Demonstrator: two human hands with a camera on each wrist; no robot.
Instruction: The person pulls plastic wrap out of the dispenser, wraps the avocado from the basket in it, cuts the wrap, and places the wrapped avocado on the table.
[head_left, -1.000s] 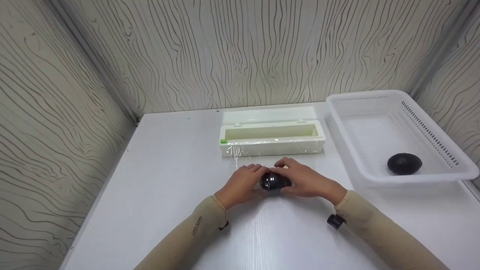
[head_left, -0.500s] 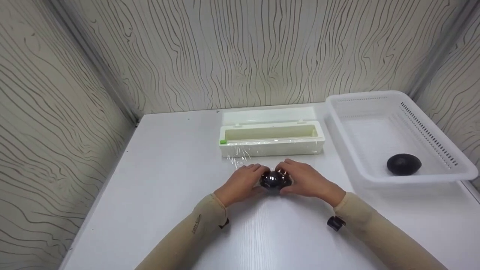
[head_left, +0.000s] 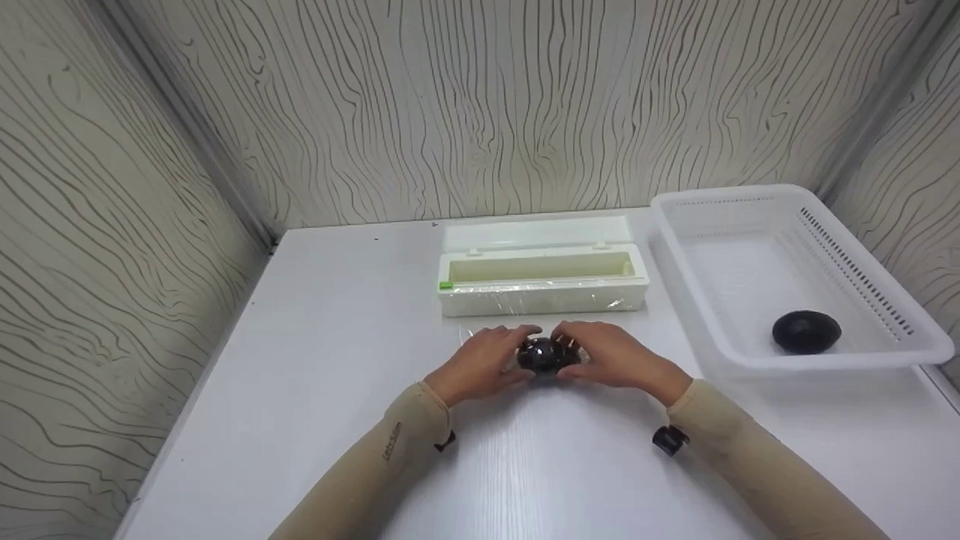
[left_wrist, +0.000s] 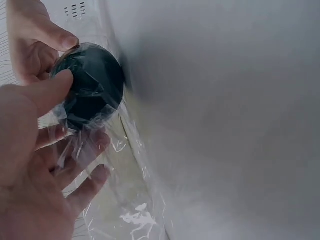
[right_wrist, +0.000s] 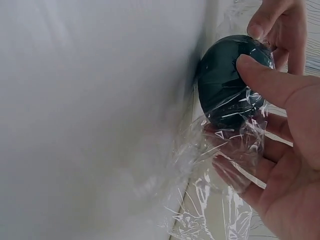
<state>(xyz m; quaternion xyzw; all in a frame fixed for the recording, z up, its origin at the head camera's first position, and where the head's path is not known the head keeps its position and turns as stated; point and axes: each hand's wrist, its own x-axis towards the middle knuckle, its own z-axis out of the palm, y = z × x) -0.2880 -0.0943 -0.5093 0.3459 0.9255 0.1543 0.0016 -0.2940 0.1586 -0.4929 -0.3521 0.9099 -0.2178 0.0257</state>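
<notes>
Between the curled fingers of our left hand (head_left: 480,366) and right hand (head_left: 624,361), we grip a dark, egg-shaped object (head_left: 545,355) in clear plastic film (right_wrist: 197,215); beyond the fingers stands an open white rectangular box (head_left: 547,301).
</notes>
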